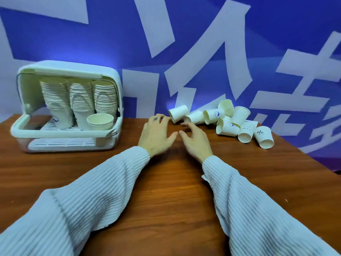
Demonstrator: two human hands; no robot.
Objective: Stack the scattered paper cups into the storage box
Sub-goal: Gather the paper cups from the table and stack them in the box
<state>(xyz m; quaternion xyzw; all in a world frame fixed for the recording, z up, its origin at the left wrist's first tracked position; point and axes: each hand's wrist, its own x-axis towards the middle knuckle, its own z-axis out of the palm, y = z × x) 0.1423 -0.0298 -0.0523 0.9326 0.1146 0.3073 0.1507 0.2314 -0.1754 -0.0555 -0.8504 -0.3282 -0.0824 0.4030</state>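
Head view: "ofo" cup (blue print), upside down

I see a reddish-brown table with darker wood grain streaks. At far left, the storage box is white with a clear lower tray, and the stacked cups inside it are cream-white with fine stripes of rims; one carries a blue mark. At far right, the scattered paper cups are white, several with small blue logos. The wall behind is saturated blue with large white strokes. Both sleeves are pale grey-white with narrow ribbed lines. My left hand shows a small dark mark on one finger.
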